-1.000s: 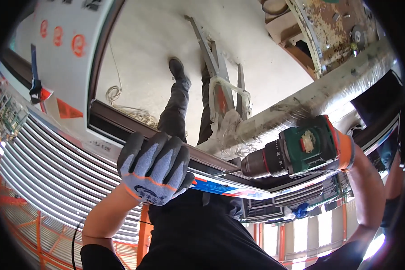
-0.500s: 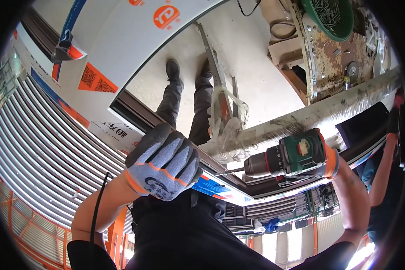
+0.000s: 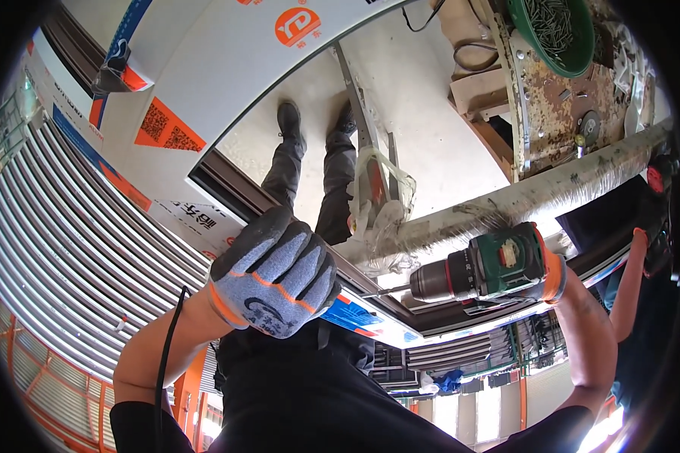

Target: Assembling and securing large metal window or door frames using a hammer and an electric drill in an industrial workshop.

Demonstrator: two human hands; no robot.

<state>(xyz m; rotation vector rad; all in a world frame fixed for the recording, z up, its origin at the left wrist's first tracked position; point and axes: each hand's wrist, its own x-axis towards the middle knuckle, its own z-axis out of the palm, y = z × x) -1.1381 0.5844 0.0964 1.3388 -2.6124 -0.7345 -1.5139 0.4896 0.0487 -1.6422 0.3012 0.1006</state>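
Observation:
My left hand, in a grey-blue work glove with dark fingertips, is closed over the edge of a dark brown metal frame. In my right hand, also gloved with an orange cuff, is a green and black cordless drill. The drill lies almost level and points left. Its thin bit reaches the frame just right of my left hand; whether the tip is inside the metal I cannot tell. Blue and white film covers the frame's near side.
A white printed panel spans the upper left. Long metal profiles are stacked at left. Beyond the frame runs a plastic-wrapped beam. A rusty bench bears a green bowl of screws. Another person's arm is at far right.
The view has shifted slightly. The drill sits a little lower in the picture, its bit still at the frame. At far right the other person's hand has moved down and left.

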